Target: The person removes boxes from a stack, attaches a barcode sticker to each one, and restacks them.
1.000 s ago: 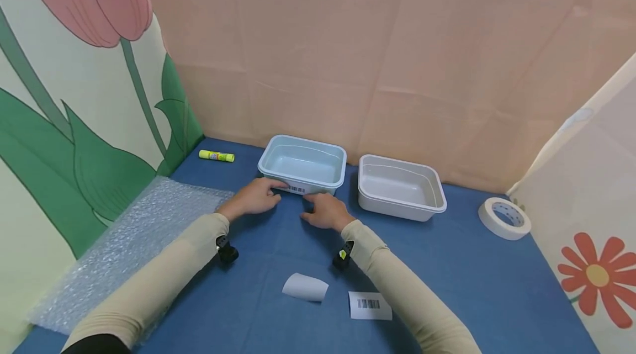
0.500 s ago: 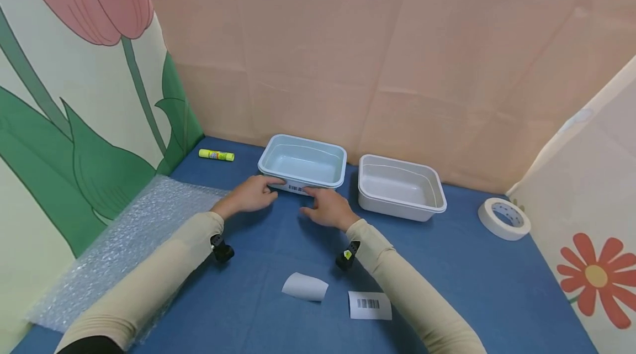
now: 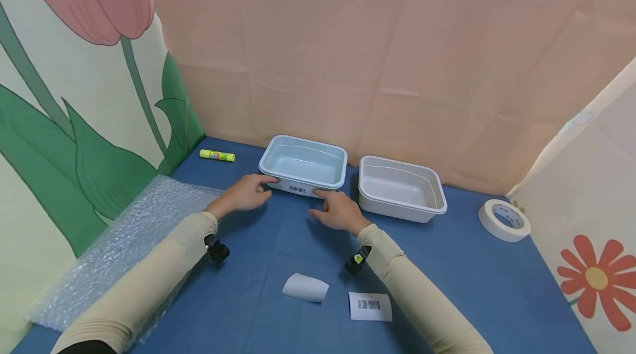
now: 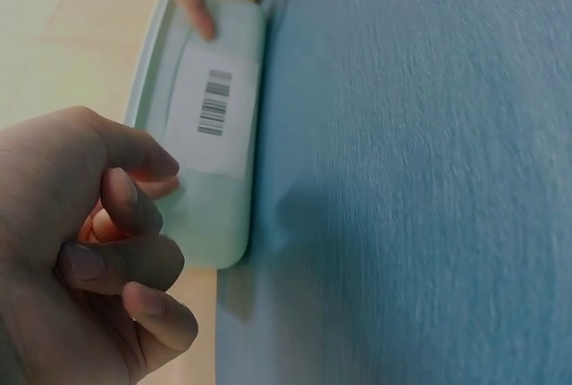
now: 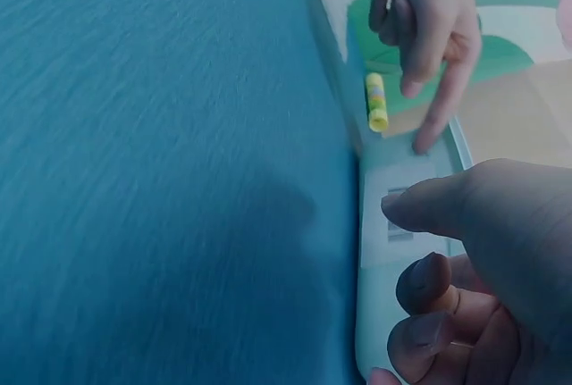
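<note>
A light blue plastic container stands at the back of the table with a white barcode label on its front wall. My left hand is at the label's left end, index finger extended to the container's front and the other fingers bent. Near the label's right end, my right hand also points its index finger at the front wall; it appears to touch. Neither hand holds anything. In the left wrist view the label lies flat on the wall. My right thumb partly covers the barcode in the right wrist view.
A pale grey container stands to the right, and a roll of white tape beyond it. A glue stick lies back left, bubble wrap at left. In front lie a curled paper slip and a barcode slip.
My hands have moved apart along the container's front, the left one leftward and the right one rightward. More of the label shows between them. The container has stayed in place.
</note>
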Demonstrator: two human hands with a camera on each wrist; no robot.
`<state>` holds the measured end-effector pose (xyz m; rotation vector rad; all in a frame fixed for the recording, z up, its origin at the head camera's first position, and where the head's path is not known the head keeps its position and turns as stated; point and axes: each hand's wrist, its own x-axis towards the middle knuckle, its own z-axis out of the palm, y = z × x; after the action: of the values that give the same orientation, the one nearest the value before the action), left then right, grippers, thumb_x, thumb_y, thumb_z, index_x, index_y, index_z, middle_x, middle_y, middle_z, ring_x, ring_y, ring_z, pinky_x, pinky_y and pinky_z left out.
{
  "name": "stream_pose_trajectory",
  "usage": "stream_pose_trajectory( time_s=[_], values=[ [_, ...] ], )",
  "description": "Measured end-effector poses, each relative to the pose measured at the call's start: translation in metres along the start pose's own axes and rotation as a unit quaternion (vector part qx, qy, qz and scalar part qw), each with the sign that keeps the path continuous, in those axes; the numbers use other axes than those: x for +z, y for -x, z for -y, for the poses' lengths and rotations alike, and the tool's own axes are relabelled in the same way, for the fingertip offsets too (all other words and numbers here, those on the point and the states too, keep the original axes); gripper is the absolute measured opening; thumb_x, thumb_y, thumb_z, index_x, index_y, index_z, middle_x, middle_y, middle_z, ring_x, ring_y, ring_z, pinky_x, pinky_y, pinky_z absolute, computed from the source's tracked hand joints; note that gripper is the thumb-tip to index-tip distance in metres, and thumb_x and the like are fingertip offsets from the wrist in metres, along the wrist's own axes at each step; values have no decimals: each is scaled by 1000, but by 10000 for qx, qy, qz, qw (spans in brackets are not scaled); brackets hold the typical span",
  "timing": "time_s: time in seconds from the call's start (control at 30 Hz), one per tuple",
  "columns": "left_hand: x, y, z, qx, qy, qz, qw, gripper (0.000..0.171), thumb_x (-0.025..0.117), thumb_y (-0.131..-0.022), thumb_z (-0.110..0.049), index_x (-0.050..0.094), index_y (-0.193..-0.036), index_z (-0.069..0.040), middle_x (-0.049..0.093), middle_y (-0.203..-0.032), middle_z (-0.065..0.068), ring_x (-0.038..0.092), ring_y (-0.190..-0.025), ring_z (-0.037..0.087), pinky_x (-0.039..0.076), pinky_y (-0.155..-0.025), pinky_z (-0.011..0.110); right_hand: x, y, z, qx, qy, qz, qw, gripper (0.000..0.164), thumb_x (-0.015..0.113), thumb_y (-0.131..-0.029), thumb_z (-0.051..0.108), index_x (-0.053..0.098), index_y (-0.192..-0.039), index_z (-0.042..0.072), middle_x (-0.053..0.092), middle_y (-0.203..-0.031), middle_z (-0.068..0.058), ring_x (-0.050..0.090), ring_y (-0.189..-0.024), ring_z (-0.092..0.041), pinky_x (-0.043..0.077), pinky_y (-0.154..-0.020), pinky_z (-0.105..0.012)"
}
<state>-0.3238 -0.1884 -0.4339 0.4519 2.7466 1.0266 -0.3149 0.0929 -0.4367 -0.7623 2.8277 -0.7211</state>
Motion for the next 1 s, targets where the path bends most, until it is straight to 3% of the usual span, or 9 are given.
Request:
stream_pose_trajectory(
  time_s=[0.2,0.3,0.4,0.47,0.53,0.6,0.73,0.87,1.0],
  values=[
    [-1,5,4,-174,-85,-155,9997,44,56,-102,-16,58,-145,-8,38,-49,-7,32,-41,8,28,-45,24,-5,7,-8,125,89,-104,9998,59,74,-95,34,58,-147,10,57,-62,3,54,-55,-10,35,-47,-24],
    [-1,6,5,-381,-293,-610,9970,38,60,-101,-22,64,-136,-9,46,-56,-4,40,-46,11,32,-47,25,-8,12,-10,24,97,-399,9992,51,74,-95,32,65,-139,9,57,-60,3,51,-52,-9,33,-46,-23],
    [-2,8,6,-599,-355,-1318,9888,42,67,-98,-29,59,-133,-8,61,-81,6,56,-67,21,43,-58,33,-13,18,-10,-190,147,-1241,9920,34,74,-95,27,74,-124,9,59,-64,0,51,-54,-11,36,-49,-24],
    [-3,7,6,-531,-222,-1665,9844,54,70,-97,-31,50,-142,-8,64,-110,15,63,-91,30,52,-74,44,-19,20,-9,-275,316,-1949,9799,29,76,-93,25,75,-118,10,63,-74,-5,54,-61,-15,41,-54,-28],
    [-4,4,7,-372,-85,-1737,9841,67,72,-97,-33,41,-152,-12,58,-135,21,61,-115,38,52,-92,54,-25,21,-9,-246,609,-2475,9667,34,79,-90,25,73,-122,11,65,-86,-11,57,-70,-21,45,-60,-35],
    [-5,1,7,-208,23,-1655,9860,72,72,-97,-33,37,-157,-15,49,-151,22,54,-132,42,46,-105,62,-30,19,-9,-170,1027,-2717,9567,43,83,-87,26,72,-126,13,67,-93,-15,59,-76,-28,46,-63,-42],
    [-3,-2,7,-306,144,-1592,9867,57,71,-98,-35,52,-148,-15,48,-156,19,51,-140,42,43,-110,64,-29,9,-13,-125,1644,-2559,9525,43,85,-85,28,74,-124,13,76,-95,-15,60,-82,-34,39,-70,-46],
    [-2,0,8,-463,186,-1877,9810,38,72,-97,-32,64,-130,-15,59,-147,16,58,-133,40,49,-103,62,-22,2,-16,-105,1698,-2439,9548,25,81,-89,25,79,-111,14,80,-93,-9,61,-84,-31,34,-74,-46],
    [-3,4,8,-539,21,-2023,9778,30,75,-95,-32,69,-120,-17,65,-139,16,63,-126,39,51,-94,59,-21,3,-16,-86,1671,-2417,9558,18,81,-88,24,80,-104,15,80,-87,-6,62,-85,-30,36,-77,-48]
  ],
)
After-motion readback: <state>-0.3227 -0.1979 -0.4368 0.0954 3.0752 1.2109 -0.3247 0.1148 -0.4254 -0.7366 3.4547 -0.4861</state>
